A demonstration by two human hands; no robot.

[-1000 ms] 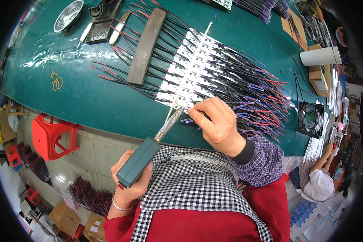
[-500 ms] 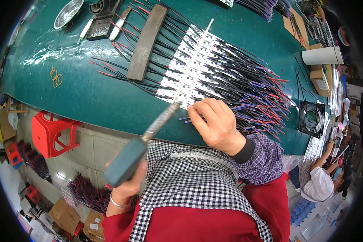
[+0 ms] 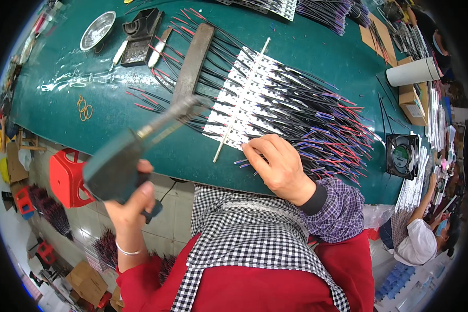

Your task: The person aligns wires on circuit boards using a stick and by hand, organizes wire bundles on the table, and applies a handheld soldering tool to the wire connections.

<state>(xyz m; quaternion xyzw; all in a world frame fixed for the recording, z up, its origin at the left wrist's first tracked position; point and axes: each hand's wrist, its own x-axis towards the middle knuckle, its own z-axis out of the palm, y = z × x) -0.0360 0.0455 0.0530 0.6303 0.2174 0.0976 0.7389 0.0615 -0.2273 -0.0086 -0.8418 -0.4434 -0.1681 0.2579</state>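
My left hand (image 3: 131,203) is wrapped around a dark green, pistol-shaped soldering gun (image 3: 114,165). Motion blurs its metal tip, which hovers over the near end of a grey bar (image 3: 193,65). My right hand (image 3: 280,169) pinches the near edge of a white circuit board panel (image 3: 229,96) dotted with black squares. A thin pale rod (image 3: 243,99) lies lengthwise across that panel. Black wires with red and blue ends (image 3: 317,117) fan out from the panel to the right, while others run left beneath the grey bar.
On the green table (image 3: 47,109) are rubber bands (image 3: 85,109), a metal bowl (image 3: 98,31) and a black tray (image 3: 139,49). A small fan (image 3: 402,155) and a white roll (image 3: 413,72) stand at right. A red stool (image 3: 67,177) is below left; a co-worker (image 3: 418,239) sits at right.
My left hand has swung the soldering gun left and away from the rod's near end, baring that end. My right hand stays at the panel's edge. The view has shifted slightly.
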